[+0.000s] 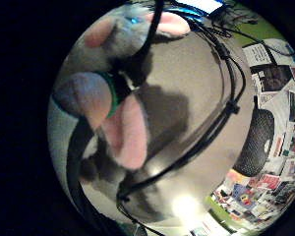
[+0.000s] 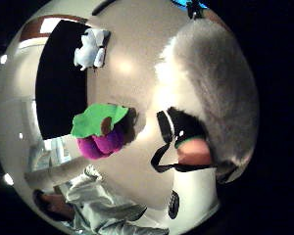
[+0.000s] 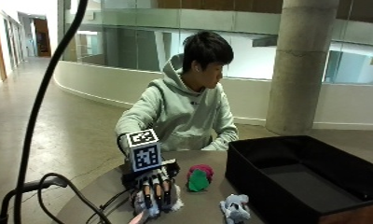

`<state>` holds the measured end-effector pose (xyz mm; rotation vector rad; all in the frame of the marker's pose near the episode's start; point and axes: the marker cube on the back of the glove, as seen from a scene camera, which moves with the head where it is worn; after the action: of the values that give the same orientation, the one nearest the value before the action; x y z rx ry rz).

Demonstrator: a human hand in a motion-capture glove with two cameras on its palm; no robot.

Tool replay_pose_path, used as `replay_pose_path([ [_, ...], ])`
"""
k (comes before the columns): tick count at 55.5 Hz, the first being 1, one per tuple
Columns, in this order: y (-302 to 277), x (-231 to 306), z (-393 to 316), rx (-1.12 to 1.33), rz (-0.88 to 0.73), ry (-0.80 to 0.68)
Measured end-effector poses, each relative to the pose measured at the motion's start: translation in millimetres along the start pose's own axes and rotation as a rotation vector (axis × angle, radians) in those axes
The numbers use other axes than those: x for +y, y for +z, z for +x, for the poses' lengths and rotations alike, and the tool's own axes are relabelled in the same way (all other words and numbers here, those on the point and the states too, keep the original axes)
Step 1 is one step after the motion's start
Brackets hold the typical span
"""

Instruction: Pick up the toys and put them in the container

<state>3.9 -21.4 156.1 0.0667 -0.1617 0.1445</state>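
Outside view first: the black-gloved right hand (image 3: 152, 186) lies palm-down over a grey plush animal with pink ears (image 3: 150, 207) at the near left part of the round grey table (image 3: 202, 205). Its fingers reach forward and curl down over the toy's back, grasping it; the toy's pale body and a pink ear tip stick out below the fingertips. Whether the toy has left the tabletop cannot be told from here.

Both palm views agree on the hold. On the little-finger side, the grey plush fills the area nearest the palm, with one pink ear (image 1: 129, 130) hanging just beside a bare fingertip (image 1: 86, 96). On the thumb side, the same grey fur (image 2: 213, 88) bulks close against the palm next to another fingertip (image 2: 196, 152).

Just beside the hand on the table sits a magenta plush fruit with a green felt leaf (image 3: 199, 178), apart from the glove and not touched. Nearer the front edge lies a small pale blue-grey plush animal (image 3: 235, 207), close to the wall of the container. That container, a large black rectangular fabric bin (image 3: 248, 179), stands on the right part of the table, open at the top, with nothing visible on its dark floor.

A person in a light green hoodie (image 3: 174, 116) sits behind the table.
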Motion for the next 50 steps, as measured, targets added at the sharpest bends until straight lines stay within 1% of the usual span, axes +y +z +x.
replay_pose_path([
  [6,2,-4,-3,-0.007,0.013,0.002],
  [19,-1,-7,-14,0.031,-0.023,0.016],
  [29,-6,-4,-13,0.099,-0.115,0.043],
  [41,-31,10,-12,0.056,-0.299,0.079],
  [46,-49,16,-13,0.048,-0.322,0.077],
  [50,-64,17,-13,0.065,-0.304,0.066],
])
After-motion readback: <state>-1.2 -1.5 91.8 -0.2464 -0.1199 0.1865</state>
